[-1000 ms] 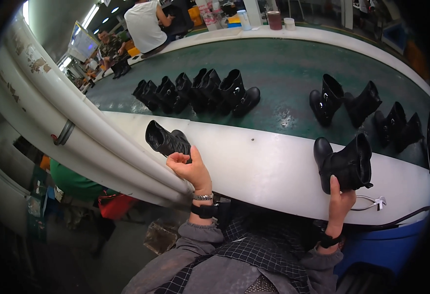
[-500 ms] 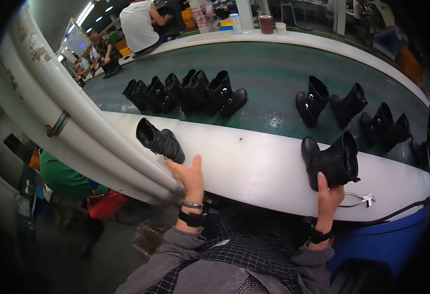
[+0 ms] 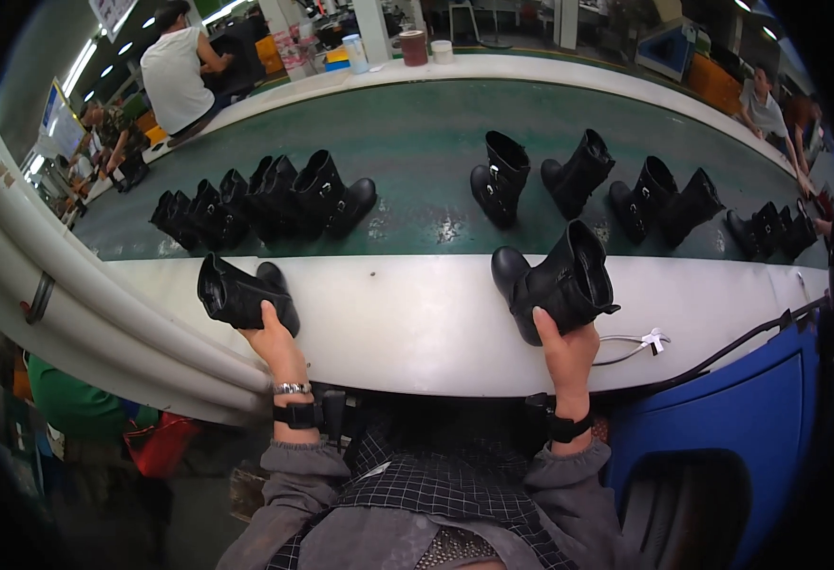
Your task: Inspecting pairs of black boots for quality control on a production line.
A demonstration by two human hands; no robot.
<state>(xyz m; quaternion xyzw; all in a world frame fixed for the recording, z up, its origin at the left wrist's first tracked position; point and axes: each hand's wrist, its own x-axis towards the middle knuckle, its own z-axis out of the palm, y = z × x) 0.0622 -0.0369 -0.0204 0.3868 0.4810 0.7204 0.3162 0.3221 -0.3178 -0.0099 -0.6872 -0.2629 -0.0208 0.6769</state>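
left boot (image 3: pixel 235 295) was gripped by left hand (image 3: pixel 278 346), tipped left | right boot (image 3: pixel 561 281) was gripped by right hand (image 3: pixel 569 357), tipped right | both held ahead

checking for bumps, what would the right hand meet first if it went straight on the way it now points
First the held boot, which the right hand touches; beyond it, probably the boot ahead on the green belt, though depth is unclear.

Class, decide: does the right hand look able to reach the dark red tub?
Probably not: the right hand holds a black boot, and the wide green surface lies between it and the dark red tub on the far white ledge.
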